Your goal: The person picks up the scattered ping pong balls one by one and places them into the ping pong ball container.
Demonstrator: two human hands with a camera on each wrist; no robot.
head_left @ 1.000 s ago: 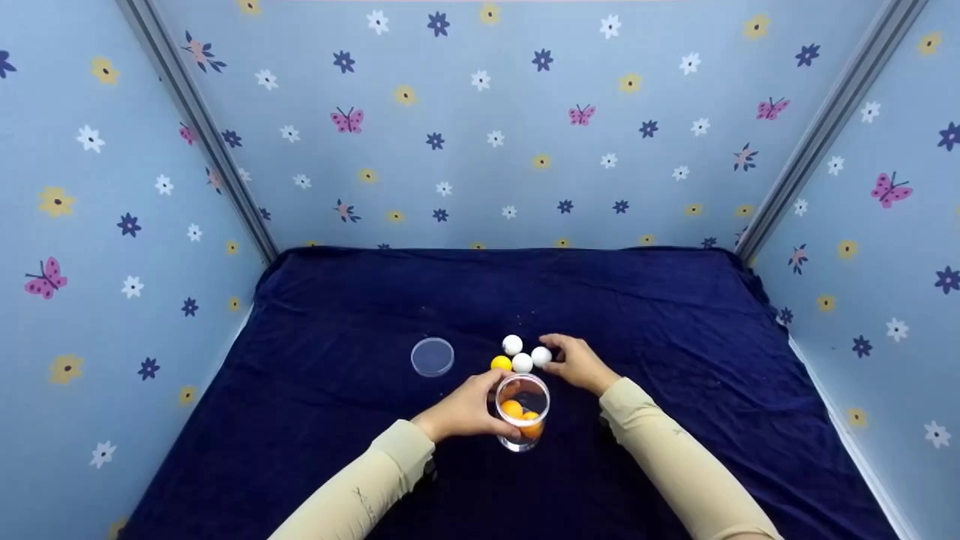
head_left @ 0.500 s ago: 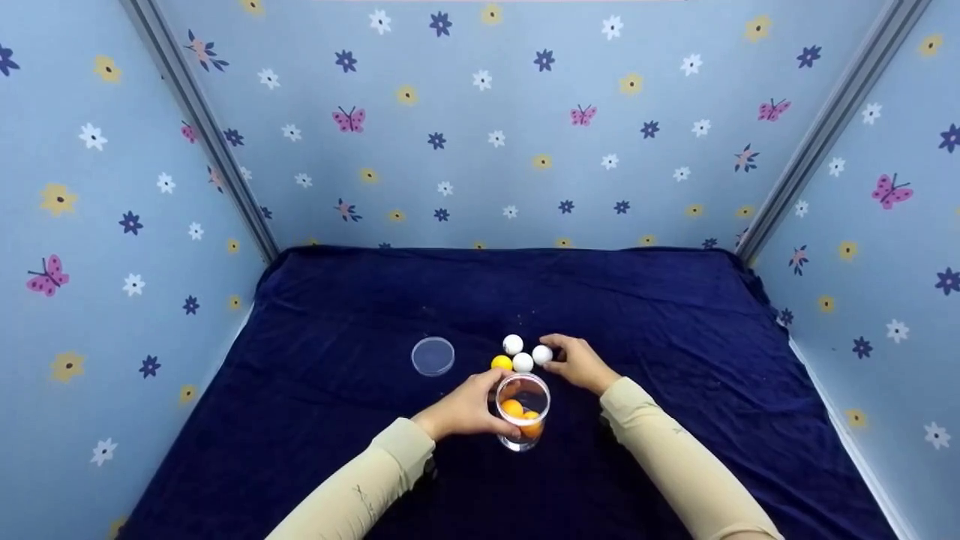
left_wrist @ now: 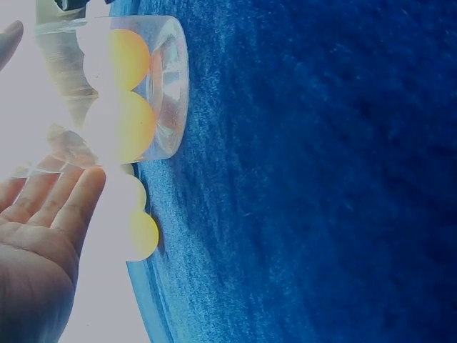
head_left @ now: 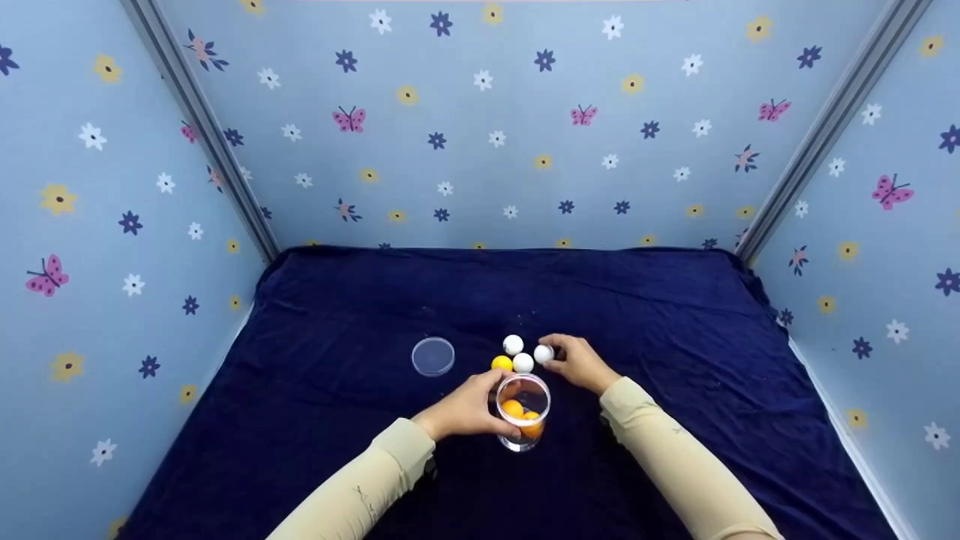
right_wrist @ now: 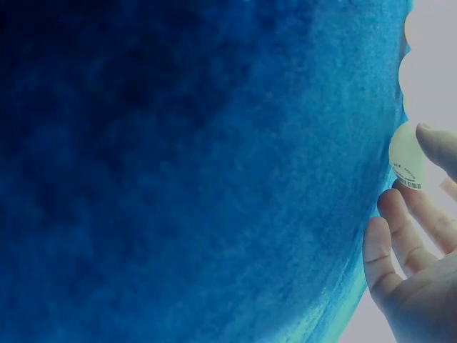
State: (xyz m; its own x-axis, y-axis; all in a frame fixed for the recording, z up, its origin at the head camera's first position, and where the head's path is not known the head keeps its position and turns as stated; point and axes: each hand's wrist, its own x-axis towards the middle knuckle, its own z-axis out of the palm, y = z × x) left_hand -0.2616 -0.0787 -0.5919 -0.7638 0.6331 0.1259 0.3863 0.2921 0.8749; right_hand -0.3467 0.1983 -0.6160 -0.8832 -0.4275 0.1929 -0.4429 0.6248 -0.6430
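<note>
A clear, round plastic jar stands tilted with its mouth toward the head camera, and orange ping-pong balls lie inside near its base. My left hand grips the jar's side, thumb at the front and fingers behind. Just beyond the rim, my right hand pinches a white ping-pong ball between thumb and fingers; printed marks show on it in the right wrist view. Left of that ball are two more white balls, a farther one and a nearer one, with a yellow-orange ball beside them.
A clear round lid lies flat left of the balls. Dark blue cloth with a few wrinkles covers the table. Flower-patterned walls enclose the back and both sides, with grey posts at the corners.
The white ball at my right hand has shifted slightly right, in between the thumb and fingers. My left hand and the jar have stayed in place.
</note>
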